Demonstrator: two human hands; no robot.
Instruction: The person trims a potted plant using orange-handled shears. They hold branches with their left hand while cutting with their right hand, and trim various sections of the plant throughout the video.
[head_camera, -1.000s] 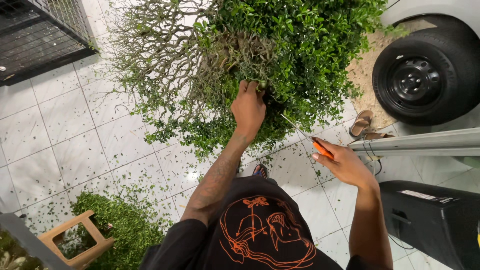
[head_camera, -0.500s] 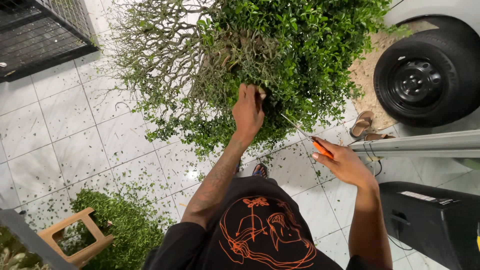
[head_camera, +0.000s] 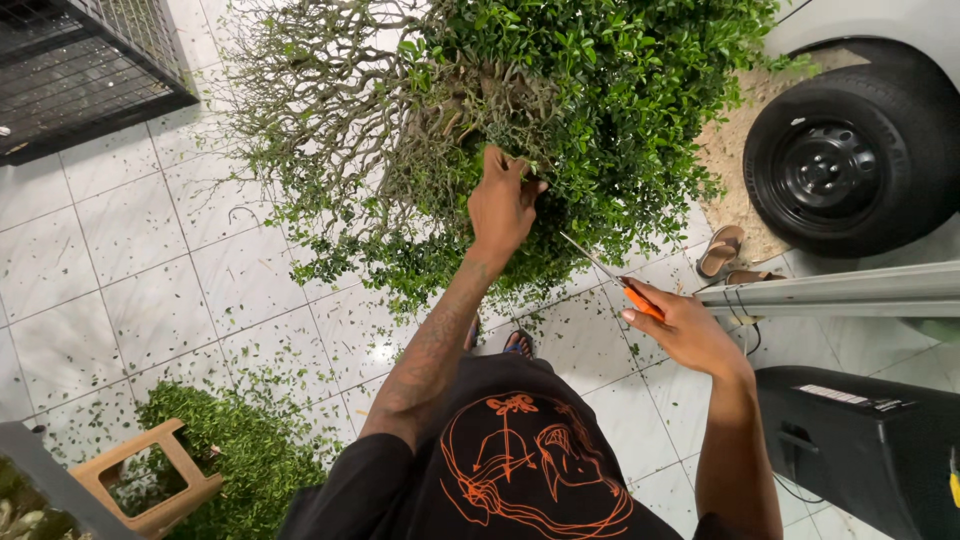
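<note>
Left hand (head_camera: 503, 203), centre of frame: fingers curled narrow into the foliage, pinching or parting twigs of the bush (head_camera: 560, 110); exactly which twig is held cannot be told, leaves hide the fingertips. Right hand (head_camera: 685, 325), right of centre and lower: fingers wrapped tight round the orange handles of the scissors (head_camera: 612, 275), thin blades pointing up-left toward the bush's lower edge, tips near the leaves but apart from the left hand. Whether the blades are parted is too small to tell.

The bush fills the top centre; its left half is bare twigs, its right half dense green.

Risks, as judged:
- Left fingers buried in leaves near where the blades aim; a snip made blind could nick them.
- Dense foliage hides stems, so a wanted branch could get cut.
- The tiled floor (head_camera: 130, 270) is strewn with clippings, with a heap (head_camera: 235, 440) at lower left beside a wooden stool (head_camera: 150, 480); loose leaves on glossy tile could cause a slip.
- Sandals (head_camera: 725, 255), a metal rail (head_camera: 840, 290) and a black case (head_camera: 860, 440) crowd the right side near the car tyre (head_camera: 850, 165), leaving little room to step.
</note>
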